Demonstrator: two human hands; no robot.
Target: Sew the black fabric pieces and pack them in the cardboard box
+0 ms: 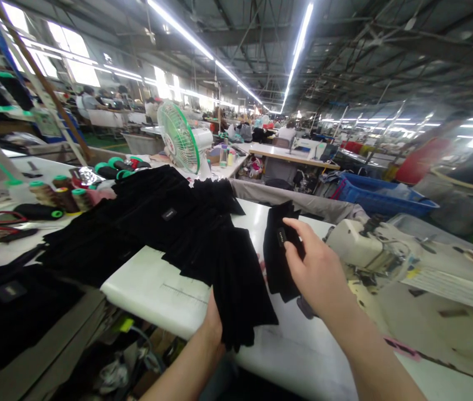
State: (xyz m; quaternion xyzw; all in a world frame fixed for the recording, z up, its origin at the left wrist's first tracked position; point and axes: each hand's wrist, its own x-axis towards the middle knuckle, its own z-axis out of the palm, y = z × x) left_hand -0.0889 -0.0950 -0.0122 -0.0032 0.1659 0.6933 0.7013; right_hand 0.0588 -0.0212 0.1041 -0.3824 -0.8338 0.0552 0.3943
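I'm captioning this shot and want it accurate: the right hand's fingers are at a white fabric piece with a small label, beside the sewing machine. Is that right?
Not quite: the fabric piece at the right hand is black, not white, as the head view shows. The rest stands: it has a small label and is beside the sewing machine.

- Right hand [320, 264] extended forward, back upward, thumb [293, 260] and forefinger [299, 226] parted at the tips.
- Bare right forearm [372, 348] slants in from lower right.
- Left hand [215, 320] sits lower, fingers hidden, bare left forearm [188, 365] angled up from below.
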